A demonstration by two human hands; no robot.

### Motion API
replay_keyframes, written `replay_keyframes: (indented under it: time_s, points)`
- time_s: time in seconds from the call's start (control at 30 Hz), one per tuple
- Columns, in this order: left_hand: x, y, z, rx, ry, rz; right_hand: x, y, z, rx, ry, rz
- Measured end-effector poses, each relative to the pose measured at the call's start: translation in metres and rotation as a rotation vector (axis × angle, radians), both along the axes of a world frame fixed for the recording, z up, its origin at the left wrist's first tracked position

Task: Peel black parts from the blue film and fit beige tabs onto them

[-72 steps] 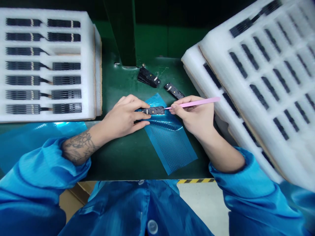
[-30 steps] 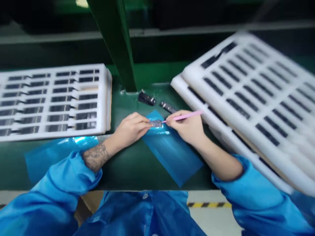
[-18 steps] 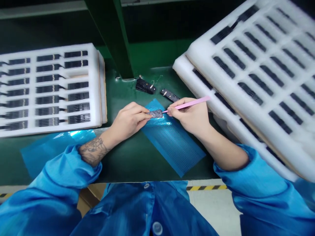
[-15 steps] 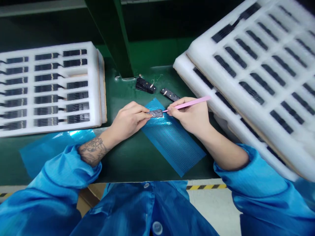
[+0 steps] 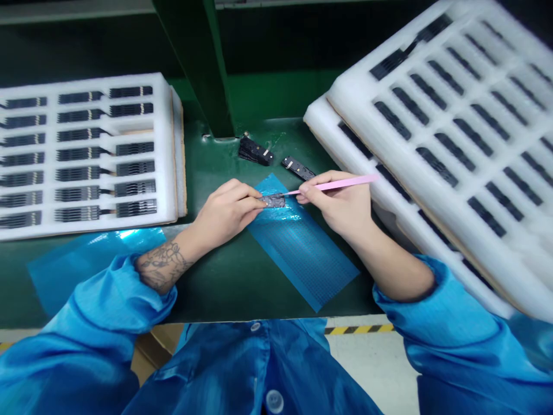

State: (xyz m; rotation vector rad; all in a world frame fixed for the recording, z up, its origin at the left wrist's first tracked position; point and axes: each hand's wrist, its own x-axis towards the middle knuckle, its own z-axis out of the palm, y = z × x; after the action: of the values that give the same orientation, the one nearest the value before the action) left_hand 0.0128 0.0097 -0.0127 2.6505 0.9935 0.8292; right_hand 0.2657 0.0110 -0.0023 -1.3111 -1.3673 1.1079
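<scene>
My left hand (image 5: 227, 210) pinches a small dark flat part (image 5: 273, 200) and holds it down on the upper end of a blue gridded film sheet (image 5: 302, 248). My right hand (image 5: 341, 203) grips pink tweezers (image 5: 334, 184) like a pen, their tip touching the right end of that part. Both hands rest on the green bench (image 5: 224, 276). Two more dark parts lie just beyond: one (image 5: 256, 151) near the green post, one (image 5: 298, 168) beside my right fingers.
A white foam tray (image 5: 168, 144) with rows of dark strip parts lies at the left. Stacked white foam trays (image 5: 328, 124) with dark slots lean at the right. A green post (image 5: 203, 63) rises behind. Another blue film (image 5: 86, 265) lies under my left sleeve.
The view swung up and came back down. My hands stay on the part; the tweezers have tilted slightly flatter, their tip still at the part's right end.
</scene>
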Motion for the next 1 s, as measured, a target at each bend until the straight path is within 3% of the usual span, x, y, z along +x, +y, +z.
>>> replay_keyframes:
  time_s: [0.1, 0.23, 0.33, 0.43, 0.53, 0.63, 0.73, 0.87, 1.0]
  points:
    - [0.000, -0.001, 0.001, 0.012, 0.013, -0.008, 0.002, -0.002, -0.002, 0.224, -0.032, 0.074]
    - [-0.001, -0.001, 0.004, -0.010, 0.053, -0.032, -0.003, -0.002, -0.006, 0.564, -0.403, 0.359]
    - [-0.001, 0.000, 0.005, -0.051, 0.068, -0.044, -0.006, -0.001, -0.004, 0.593, -0.606, 0.514]
    - [-0.001, 0.001, 0.007, -0.080, 0.070, -0.045, 0.001, -0.003, 0.002, 0.536, -0.652, 0.577]
    - [0.001, 0.000, 0.009, -0.093, 0.079, -0.027, 0.014, -0.003, 0.008, 0.559, -0.655, 0.521]
    - [0.001, -0.001, 0.009, -0.096, 0.087, -0.023, 0.022, 0.004, 0.007, 0.627, -0.698, 0.294]
    - [0.000, -0.001, 0.006, -0.088, 0.081, -0.036, 0.020, 0.015, 0.002, 0.585, -0.812, 0.096]
    - [-0.001, 0.000, 0.003, -0.070, 0.081, -0.028, 0.016, 0.019, 0.000, 0.541, -0.833, 0.127]
    - [-0.005, 0.003, 0.005, -0.124, 0.063, -0.101, 0.019, 0.005, 0.009, 0.366, -0.457, 0.128]
